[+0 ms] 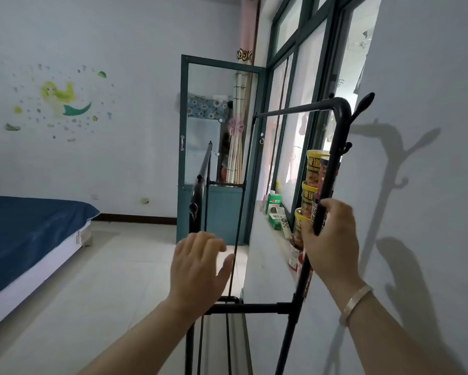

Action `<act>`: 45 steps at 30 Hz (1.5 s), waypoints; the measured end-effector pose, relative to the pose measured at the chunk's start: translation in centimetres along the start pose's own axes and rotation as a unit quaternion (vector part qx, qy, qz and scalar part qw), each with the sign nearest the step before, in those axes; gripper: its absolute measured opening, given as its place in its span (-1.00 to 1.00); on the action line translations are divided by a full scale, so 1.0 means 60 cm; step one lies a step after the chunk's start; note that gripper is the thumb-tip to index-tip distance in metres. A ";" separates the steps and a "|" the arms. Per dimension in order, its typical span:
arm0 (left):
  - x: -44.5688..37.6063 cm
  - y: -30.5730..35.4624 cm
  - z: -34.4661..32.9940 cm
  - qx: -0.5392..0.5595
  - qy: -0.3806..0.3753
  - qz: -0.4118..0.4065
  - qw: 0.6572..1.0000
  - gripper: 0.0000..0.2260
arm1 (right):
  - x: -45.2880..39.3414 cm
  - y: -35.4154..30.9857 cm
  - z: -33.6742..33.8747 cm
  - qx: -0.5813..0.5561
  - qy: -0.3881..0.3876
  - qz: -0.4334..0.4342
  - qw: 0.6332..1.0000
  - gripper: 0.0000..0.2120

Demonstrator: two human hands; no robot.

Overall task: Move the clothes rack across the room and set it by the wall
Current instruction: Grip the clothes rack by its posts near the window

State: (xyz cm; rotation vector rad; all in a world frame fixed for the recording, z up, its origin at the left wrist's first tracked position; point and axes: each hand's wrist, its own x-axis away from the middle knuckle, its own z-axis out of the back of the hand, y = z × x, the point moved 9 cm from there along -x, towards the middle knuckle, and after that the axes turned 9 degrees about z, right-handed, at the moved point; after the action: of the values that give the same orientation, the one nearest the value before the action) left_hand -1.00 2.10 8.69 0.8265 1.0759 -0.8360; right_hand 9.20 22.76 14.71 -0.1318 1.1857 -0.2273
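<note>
here the black clothes rack [333, 147] is stood close beside the white wall [417, 158] and the windowsill [268, 228], where stacked noodle cups [312, 182] are lined up. its right upright is gripped by the right hand [331, 236], fingers wrapped round. the left hand [197, 269] is held open, fingers spread, just before a lower crossbar.

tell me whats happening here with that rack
A person is handling a black metal clothes rack that stands close to the wall and window sill. Their right hand grips one upright post of the rack, while the left hand is open with fingers spread, near the frame but not holding it. Stacked noodle cups sit on the sill right behind the gripped post. A bed with a blue cover is off to the left.
</note>
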 end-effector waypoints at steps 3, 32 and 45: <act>0.012 -0.067 0.029 0.061 0.089 0.155 0.982 -0.65 | -0.015 0.057 -0.008 -0.086 0.040 -0.115 0.989 -0.52; 0.003 -0.246 -0.110 0.332 0.002 0.506 0.796 -0.55 | -0.049 0.109 -0.164 -0.357 0.099 -0.303 0.878 -0.64; -0.012 -0.339 -0.110 0.294 0.044 0.501 0.813 -0.62 | -0.088 0.089 -0.301 -0.430 0.045 -0.303 0.849 -0.62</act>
State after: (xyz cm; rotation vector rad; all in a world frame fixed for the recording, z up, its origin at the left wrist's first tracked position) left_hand -21.75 -0.99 4.47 1.7563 0.2921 -0.1846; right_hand -8.90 29.55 11.58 -1.3128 1.2384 -0.2374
